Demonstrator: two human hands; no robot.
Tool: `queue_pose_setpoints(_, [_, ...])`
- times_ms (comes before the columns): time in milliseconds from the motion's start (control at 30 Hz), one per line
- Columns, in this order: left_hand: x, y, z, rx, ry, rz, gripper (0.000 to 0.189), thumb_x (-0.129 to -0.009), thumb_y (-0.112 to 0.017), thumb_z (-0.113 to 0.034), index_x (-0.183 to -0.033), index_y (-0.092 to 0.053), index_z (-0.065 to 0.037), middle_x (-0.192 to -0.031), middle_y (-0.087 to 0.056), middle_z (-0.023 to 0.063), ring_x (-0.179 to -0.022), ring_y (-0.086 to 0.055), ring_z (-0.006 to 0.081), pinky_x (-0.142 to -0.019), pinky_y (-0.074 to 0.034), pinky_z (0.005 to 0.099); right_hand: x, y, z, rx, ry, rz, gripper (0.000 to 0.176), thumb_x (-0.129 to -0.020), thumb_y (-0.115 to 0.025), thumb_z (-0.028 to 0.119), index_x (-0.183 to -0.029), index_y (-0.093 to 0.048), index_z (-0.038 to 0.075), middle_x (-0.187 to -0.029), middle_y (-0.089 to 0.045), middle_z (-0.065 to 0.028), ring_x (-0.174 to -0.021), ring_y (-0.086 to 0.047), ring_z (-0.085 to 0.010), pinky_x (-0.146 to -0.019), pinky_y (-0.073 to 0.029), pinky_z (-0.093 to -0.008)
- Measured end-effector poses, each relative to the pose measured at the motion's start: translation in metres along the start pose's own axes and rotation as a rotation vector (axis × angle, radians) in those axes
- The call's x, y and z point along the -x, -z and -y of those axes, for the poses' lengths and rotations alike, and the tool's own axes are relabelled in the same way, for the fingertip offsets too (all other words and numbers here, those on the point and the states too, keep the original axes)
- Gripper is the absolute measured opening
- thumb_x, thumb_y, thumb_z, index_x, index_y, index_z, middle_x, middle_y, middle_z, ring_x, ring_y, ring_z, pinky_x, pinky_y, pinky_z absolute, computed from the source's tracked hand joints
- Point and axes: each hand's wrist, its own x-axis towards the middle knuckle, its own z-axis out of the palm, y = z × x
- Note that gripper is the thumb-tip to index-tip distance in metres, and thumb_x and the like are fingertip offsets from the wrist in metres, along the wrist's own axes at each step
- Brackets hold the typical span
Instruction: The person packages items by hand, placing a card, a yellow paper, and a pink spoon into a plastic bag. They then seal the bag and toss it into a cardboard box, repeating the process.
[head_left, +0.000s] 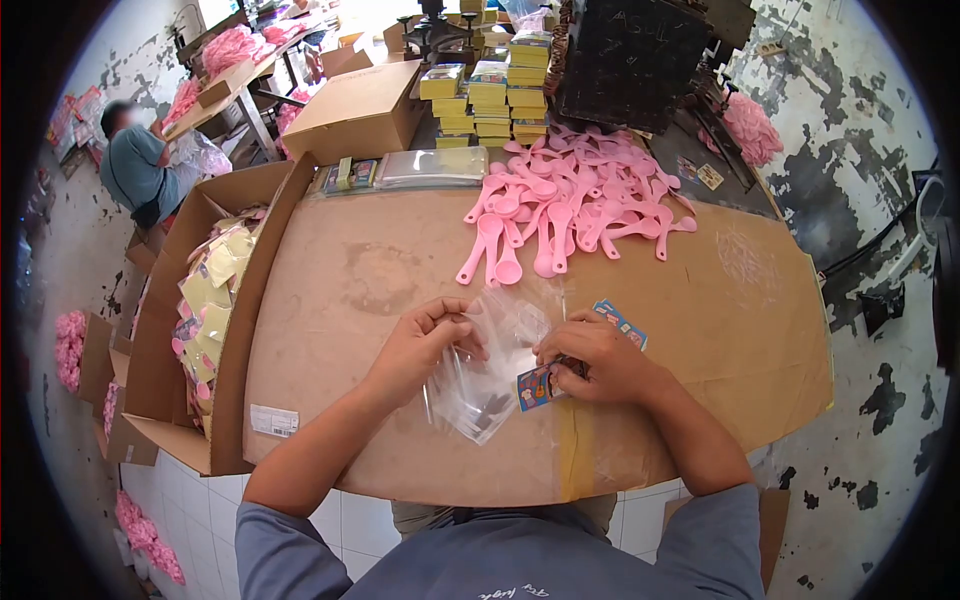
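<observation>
L hand [435, 340] palm-in @ bag [490, 375] | R hand [597, 357] palm-down, gripping card [537, 388]

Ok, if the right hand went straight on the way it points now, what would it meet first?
Most likely the clear plastic bags just off the fingertips of the right hand, then the left hand. Depth is unclear here, so fingers and plastic may already touch.

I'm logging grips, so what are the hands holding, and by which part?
The right hand holds a blue printed card by its right end. The left hand touches the clear plastic at its upper left edge; whether it grips cannot be told.
</observation>
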Motion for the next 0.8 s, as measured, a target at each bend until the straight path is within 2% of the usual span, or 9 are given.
queue_pose_setpoints(100, [0.000, -0.005, 0.008, -0.108, -0.072, 0.012, 0.027, -0.105, -0.062, -0.016, -0.124, -0.061, 0.004, -0.098, -0.075, 0.0086, -0.084, -0.072, 0.0129, -0.072, -0.056, 0.0262, 0.001, 0.001, 0.000, 0.011, 0.017, -0.024, 0.016, -0.078, -0.068, 0.006, -0.094, -0.066, 0.006, -0.093, -0.069, -0.0064, -0.085, -0.068, -0.0248, -0.094, -0.049, -0.0407])
queue_pose_setpoints(200, [0.003, -0.008, 0.009, -0.291, -0.049, -0.043, 0.026, -0.106, -0.063, -0.021, -0.118, -0.064, 0.003, -0.093, -0.075, 0.0044, -0.081, -0.071, 0.0094, -0.069, -0.054, 0.0240, 0.000, 0.007, 0.008, 0.015, 0.071, -0.117, 0.017, -0.076, -0.067, 0.004, -0.093, -0.064, 0.005, -0.097, -0.069, -0.0089, -0.090, -0.069, -0.0273, -0.093, -0.050, -0.0400])
queue_pose_setpoints(267, [0.003, -0.014, 0.009, -0.223, -0.033, -0.045, 0.023, -0.106, -0.064, -0.018, -0.115, -0.068, 0.002, -0.090, -0.075, 0.0027, -0.078, -0.069, 0.0078, -0.067, -0.053, 0.0231, -0.002, 0.008, 0.014, -0.015, 0.122, -0.186, 0.017, -0.075, -0.066, 0.003, -0.092, -0.063, 0.004, -0.098, -0.069, -0.0104, -0.093, -0.069, -0.0289, -0.092, -0.051, -0.0404])
queue_pose_setpoints(400, [0.004, -0.013, 0.011, -0.295, -0.003, -0.055, 0.021, -0.105, -0.063, -0.016, -0.114, -0.073, 0.001, -0.095, -0.076, 0.0053, -0.079, -0.067, 0.0068, -0.069, -0.052, 0.0231, -0.006, -0.009, 0.008, -0.050, 0.138, -0.069, 0.019, -0.076, -0.064, 0.002, -0.095, -0.062, 0.003, -0.099, -0.069, -0.0116, -0.097, -0.069, -0.0306, -0.095, -0.052, -0.0430])
queue_pose_setpoints(500, [0.003, -0.010, 0.009, -0.541, -0.378, -0.120, 0.022, -0.105, -0.061, -0.013, -0.114, -0.075, 0.001, -0.101, -0.075, 0.0092, -0.084, -0.068, 0.0088, -0.073, -0.053, 0.0246, -0.004, -0.013, 0.006, -0.050, 0.075, 0.008, 0.019, -0.078, -0.063, 0.001, -0.097, -0.062, 0.003, -0.100, -0.069, -0.0123, -0.096, -0.069, -0.0314, -0.097, -0.052, -0.0439])
queue_pose_setpoints(600, [0.002, -0.003, -0.001, -0.504, -0.463, -0.246, 0.021, -0.105, -0.059, -0.012, -0.115, -0.071, 0.001, -0.103, -0.074, 0.0134, -0.091, -0.073, 0.0184, -0.083, -0.058, 0.0338, -0.004, -0.010, 0.010, -0.025, 0.062, 0.013, 0.020, -0.079, -0.063, 0.001, -0.098, -0.062, 0.002, -0.100, -0.069, -0.0131, -0.093, -0.068, -0.0316, -0.097, -0.052, -0.0437])
queue_pose_setpoints(700, [0.006, 0.001, -0.015, -0.072, -0.241, -0.109, 0.020, -0.105, -0.057, -0.014, -0.111, -0.069, 0.001, -0.101, -0.074, 0.0141, -0.089, -0.074, 0.0201, -0.081, -0.058, 0.0338, -0.002, -0.009, 0.009, -0.065, -0.016, -0.012, 0.021, -0.081, -0.063, 0.000, -0.102, -0.063, 0.002, -0.099, -0.069, -0.0130, -0.091, -0.068, -0.0291, -0.097, -0.052, -0.0419])
queue_pose_setpoints(767, [0.009, 0.000, -0.014, 0.017, -0.200, -0.025, 0.021, -0.106, -0.056, -0.016, -0.110, -0.068, 0.001, -0.101, -0.074, 0.0150, -0.086, -0.074, 0.0213, -0.078, -0.059, 0.0338, 0.003, -0.007, 0.007, -0.136, -0.152, -0.008, 0.022, -0.084, -0.063, -0.001, -0.106, -0.065, 0.002, -0.099, -0.069, -0.0121, -0.091, -0.069, -0.0250, -0.094, -0.053, -0.0389])
queue_pose_setpoints(800, [0.011, 0.000, -0.014, 0.062, -0.179, 0.016, 0.022, -0.107, -0.055, -0.017, -0.109, -0.067, 0.001, -0.101, -0.075, 0.0154, -0.085, -0.074, 0.0219, -0.077, -0.059, 0.0339, 0.001, -0.007, 0.008, -0.187, -0.228, -0.093, 0.022, -0.087, -0.063, -0.001, -0.109, -0.065, 0.002, -0.099, -0.069, -0.0111, -0.092, -0.069, -0.0220, -0.092, -0.054, -0.0365])
